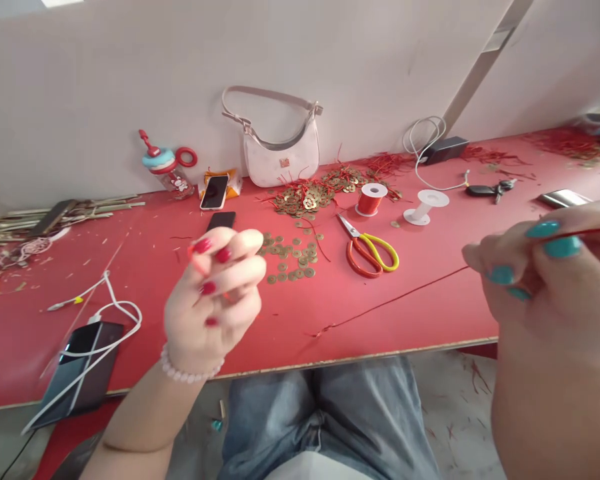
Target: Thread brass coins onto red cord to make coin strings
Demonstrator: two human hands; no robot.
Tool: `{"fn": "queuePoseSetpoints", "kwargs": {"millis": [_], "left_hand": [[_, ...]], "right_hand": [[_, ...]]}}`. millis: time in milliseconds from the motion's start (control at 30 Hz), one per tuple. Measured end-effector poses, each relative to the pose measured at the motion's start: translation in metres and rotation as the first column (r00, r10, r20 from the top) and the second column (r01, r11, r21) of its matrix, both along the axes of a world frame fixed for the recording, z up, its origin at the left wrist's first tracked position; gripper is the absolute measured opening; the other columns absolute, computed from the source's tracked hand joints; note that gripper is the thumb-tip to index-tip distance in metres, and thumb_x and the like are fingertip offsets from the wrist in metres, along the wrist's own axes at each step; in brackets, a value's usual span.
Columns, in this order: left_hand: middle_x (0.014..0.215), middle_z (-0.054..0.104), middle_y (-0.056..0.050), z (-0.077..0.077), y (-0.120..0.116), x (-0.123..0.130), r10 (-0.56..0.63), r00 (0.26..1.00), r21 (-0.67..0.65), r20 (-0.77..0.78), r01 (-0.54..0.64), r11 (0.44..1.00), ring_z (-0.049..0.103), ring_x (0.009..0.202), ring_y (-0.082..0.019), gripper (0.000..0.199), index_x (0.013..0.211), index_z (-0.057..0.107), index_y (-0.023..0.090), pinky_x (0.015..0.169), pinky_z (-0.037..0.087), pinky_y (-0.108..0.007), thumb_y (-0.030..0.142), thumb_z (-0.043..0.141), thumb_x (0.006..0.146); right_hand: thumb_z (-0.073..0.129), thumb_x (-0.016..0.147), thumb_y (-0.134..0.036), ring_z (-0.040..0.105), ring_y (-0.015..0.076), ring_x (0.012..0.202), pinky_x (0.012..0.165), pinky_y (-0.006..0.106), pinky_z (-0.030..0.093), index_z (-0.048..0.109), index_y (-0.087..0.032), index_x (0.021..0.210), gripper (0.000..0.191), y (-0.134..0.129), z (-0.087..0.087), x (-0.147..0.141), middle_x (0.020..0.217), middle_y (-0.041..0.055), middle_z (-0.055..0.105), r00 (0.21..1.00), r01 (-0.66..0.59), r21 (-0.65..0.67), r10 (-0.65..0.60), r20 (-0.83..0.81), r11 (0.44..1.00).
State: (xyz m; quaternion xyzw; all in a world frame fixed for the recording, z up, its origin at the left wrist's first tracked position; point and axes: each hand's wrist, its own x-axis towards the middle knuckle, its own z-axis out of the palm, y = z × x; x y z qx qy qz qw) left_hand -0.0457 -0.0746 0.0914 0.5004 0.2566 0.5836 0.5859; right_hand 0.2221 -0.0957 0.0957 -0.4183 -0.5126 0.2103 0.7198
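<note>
My left hand, with red nails and a pale bead bracelet, is raised over the front of the red table. Its fingers are curled in, and a blurred red bit shows near the fingertips, too unclear to name. My right hand, with teal nails, pinches a thin red cord between thumb and finger. From that hand the cord slants left across the table to a small knotted end. Beyond the left hand lie loose brass coins with holes. Scissors with one red and one yellow handle rest between the hands.
Behind are a heap of coins with red cords, a red cord spool, a bare white spool and a white handbag. Phones, a cup, keys and a cabled dark device also lie on the table.
</note>
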Motion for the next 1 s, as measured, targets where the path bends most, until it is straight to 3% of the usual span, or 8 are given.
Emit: {"fn": "queuePoseSetpoints", "kwargs": {"millis": [200, 267, 400, 567, 667, 767, 867, 1000], "left_hand": [[0.068, 0.024, 0.002, -0.016, 0.033, 0.005, -0.081, 0.997, 0.006, -0.016, 0.081, 0.997, 0.020, 0.045, -0.004, 0.026, 0.070, 0.042, 0.019, 0.031, 0.018, -0.013, 0.039, 0.054, 0.082], [0.068, 0.026, 0.002, -0.028, 0.041, 0.002, -0.087, 0.994, 0.050, -0.064, 0.091, 0.995, 0.022, 0.048, -0.005, 0.025, 0.071, 0.043, 0.018, 0.035, 0.020, -0.014, 0.037, 0.057, 0.080], [0.067, 0.030, 0.002, -0.055, 0.048, -0.002, -0.066, 0.932, 0.048, -0.357, 0.089, 0.995, 0.027, 0.053, -0.007, 0.015, 0.082, 0.046, 0.019, 0.043, 0.026, -0.018, 0.033, 0.049, 0.086], [0.077, 0.037, -0.001, -0.068, 0.047, -0.003, 0.032, 0.795, 0.194, -0.606, 0.109, 0.975, 0.035, 0.061, -0.009, 0.015, 0.080, 0.044, 0.018, 0.052, 0.034, -0.021, 0.029, 0.042, 0.090], [0.083, 0.042, -0.002, -0.072, 0.047, -0.003, 0.051, 0.644, 0.244, -0.763, 0.214, 0.946, 0.040, 0.065, -0.010, 0.013, 0.082, 0.045, 0.018, 0.059, 0.038, -0.022, 0.026, 0.040, 0.090], [0.093, 0.048, -0.003, -0.082, 0.048, -0.003, 0.031, 0.397, 0.192, -0.917, 0.373, 0.908, 0.045, 0.065, -0.010, 0.011, 0.092, 0.050, 0.019, 0.061, 0.041, -0.023, 0.025, 0.041, 0.089], [0.100, 0.050, -0.004, -0.096, 0.048, -0.002, 0.114, 0.172, 0.182, -0.978, 0.460, 0.869, 0.050, 0.065, -0.010, 0.017, 0.101, 0.053, 0.021, 0.061, 0.041, -0.025, 0.028, 0.045, 0.088], [0.097, 0.052, -0.003, -0.109, 0.048, 0.000, 0.222, 0.032, 0.206, -0.975, 0.516, 0.831, 0.054, 0.068, -0.012, 0.019, 0.099, 0.057, 0.021, 0.060, 0.041, -0.024, 0.029, 0.042, 0.089]], "right_hand": [[0.059, 0.077, -0.022, 0.052, 0.0133, 0.060, 0.051, 0.029, 0.038, 0.064, -0.024, 0.081, 0.007, 0.010, -0.022, -0.001, 0.069, 0.0013, 0.059, 0.908, 0.183, -0.077, -0.138, 0.396, 0.980], [0.052, 0.080, -0.017, 0.052, 0.0113, 0.058, 0.051, 0.026, 0.039, 0.063, -0.023, 0.084, 0.013, 0.013, -0.031, -0.004, 0.070, -0.0001, 0.060, 0.821, 0.140, -0.130, -0.041, 0.570, 0.982], [0.040, 0.085, -0.018, 0.058, 0.0130, 0.064, 0.057, 0.024, 0.043, 0.060, -0.022, 0.092, 0.021, 0.019, -0.061, -0.019, 0.075, 0.0020, 0.063, 0.560, -0.067, -0.345, 0.322, 0.764, 0.936], [0.036, 0.087, -0.021, 0.056, 0.0158, 0.059, 0.051, 0.024, 0.034, 0.058, -0.021, 0.091, 0.022, 0.022, -0.107, -0.037, 0.065, 0.0032, 0.061, 0.268, 0.028, -0.507, 0.482, 0.834, 0.861], [0.036, 0.088, -0.019, 0.052, 0.0148, 0.055, 0.050, 0.024, 0.028, 0.056, -0.020, 0.087, 0.020, 0.023, -0.121, -0.041, 0.061, 0.0030, 0.057, 0.183, 0.042, -0.517, 0.502, 0.845, 0.855], [0.037, 0.088, -0.018, 0.050, 0.0134, 0.056, 0.051, 0.024, 0.026, 0.056, -0.018, 0.084, 0.019, 0.025, -0.121, -0.043, 0.063, 0.0038, 0.056, 0.161, 0.017, -0.504, 0.495, 0.854, 0.863], [0.037, 0.088, -0.018, 0.048, 0.0125, 0.056, 0.052, 0.024, 0.025, 0.056, -0.017, 0.082, 0.020, 0.026, -0.118, -0.045, 0.064, 0.0037, 0.055, 0.163, 0.008, -0.488, 0.481, 0.862, 0.873], [0.036, 0.088, -0.018, 0.046, 0.0117, 0.055, 0.052, 0.024, 0.023, 0.057, -0.016, 0.080, 0.022, 0.026, -0.116, -0.047, 0.063, 0.0031, 0.053, 0.145, 0.014, -0.477, 0.471, 0.870, 0.879]]}}
